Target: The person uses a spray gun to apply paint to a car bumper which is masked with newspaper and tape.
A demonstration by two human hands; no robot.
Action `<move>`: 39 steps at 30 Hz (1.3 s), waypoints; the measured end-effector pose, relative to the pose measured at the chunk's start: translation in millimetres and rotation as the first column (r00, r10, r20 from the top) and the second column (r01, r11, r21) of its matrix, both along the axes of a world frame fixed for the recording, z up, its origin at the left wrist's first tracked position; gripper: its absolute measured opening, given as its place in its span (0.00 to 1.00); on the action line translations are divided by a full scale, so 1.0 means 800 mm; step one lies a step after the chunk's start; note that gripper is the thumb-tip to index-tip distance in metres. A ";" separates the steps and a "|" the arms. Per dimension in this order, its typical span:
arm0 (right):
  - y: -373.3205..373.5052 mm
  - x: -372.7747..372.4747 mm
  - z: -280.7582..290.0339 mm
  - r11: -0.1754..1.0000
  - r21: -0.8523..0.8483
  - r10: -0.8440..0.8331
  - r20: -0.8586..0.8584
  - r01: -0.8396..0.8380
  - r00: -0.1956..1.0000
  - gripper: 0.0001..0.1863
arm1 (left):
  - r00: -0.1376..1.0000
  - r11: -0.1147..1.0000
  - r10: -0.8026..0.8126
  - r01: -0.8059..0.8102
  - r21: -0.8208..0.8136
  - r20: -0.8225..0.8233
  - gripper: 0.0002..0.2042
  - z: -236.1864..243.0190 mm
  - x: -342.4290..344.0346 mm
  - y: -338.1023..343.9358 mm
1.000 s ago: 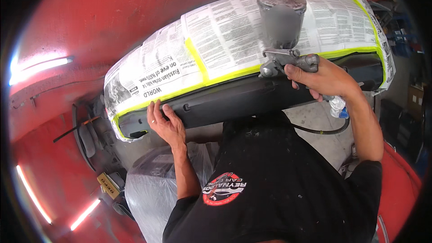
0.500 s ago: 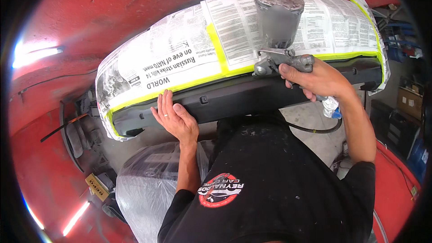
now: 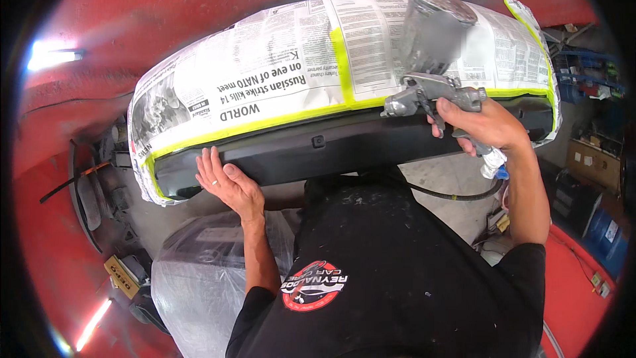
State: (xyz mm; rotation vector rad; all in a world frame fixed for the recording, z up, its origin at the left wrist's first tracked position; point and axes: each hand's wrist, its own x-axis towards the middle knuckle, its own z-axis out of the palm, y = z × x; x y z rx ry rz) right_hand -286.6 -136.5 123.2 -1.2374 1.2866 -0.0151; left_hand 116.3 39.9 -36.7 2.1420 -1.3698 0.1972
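Observation:
A long black bumper (image 3: 285, 156) lies across in front of me, its upper part masked with newspaper (image 3: 265, 73) and bright yellow tape (image 3: 343, 69). My left hand (image 3: 228, 182) rests on the black strip near its left end, fingers stretched out and a ring on one finger. In my right hand (image 3: 487, 126) is a metal spray gun (image 3: 424, 96), gripped by its handle and tilted over the right half of the bumper. A grey-smeared cup (image 3: 437, 30) sits on top of the gun. From below the handle a dark hose (image 3: 440, 195) curves away toward my body.
Behind the bumper runs a red wall (image 3: 199, 0). Plastic sheeting (image 3: 212, 278) covers something at lower left, beside a yellowish box (image 3: 122, 277) and dark car parts (image 3: 86, 199). At right stand a cardboard box (image 3: 596, 166) and a blue container (image 3: 606, 238).
My left hand has slid left along the black strip toward the bumper's end. My right hand has carried the spray gun a little to the right, and the cup leans more.

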 end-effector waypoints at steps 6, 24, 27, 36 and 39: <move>-0.001 -0.003 0.000 0.999 -0.003 -0.050 -0.087 0.050 0.995 0.35 | 0.982 0.989 -0.139 0.132 0.061 0.126 0.24 0.009 -0.015 -0.008; -0.007 0.011 0.009 0.998 -0.032 -0.048 -0.042 0.047 0.998 0.32 | 0.583 0.581 -0.796 0.811 0.068 -0.160 0.29 0.070 -0.215 -0.074; -0.007 0.012 0.007 0.998 -0.026 -0.051 -0.081 0.049 0.995 0.32 | 0.588 0.586 -0.797 0.808 0.056 -0.139 0.31 0.069 -0.216 -0.090; -0.012 0.031 0.003 1.000 0.015 -0.018 -0.123 0.020 0.992 0.33 | 0.776 0.763 -0.631 0.623 0.173 -0.015 0.30 0.056 -0.097 -0.073; -0.014 0.033 0.003 0.999 0.019 -0.025 -0.103 0.027 0.994 0.33 | 0.883 0.889 -0.446 0.419 0.186 0.143 0.20 0.046 -0.014 -0.041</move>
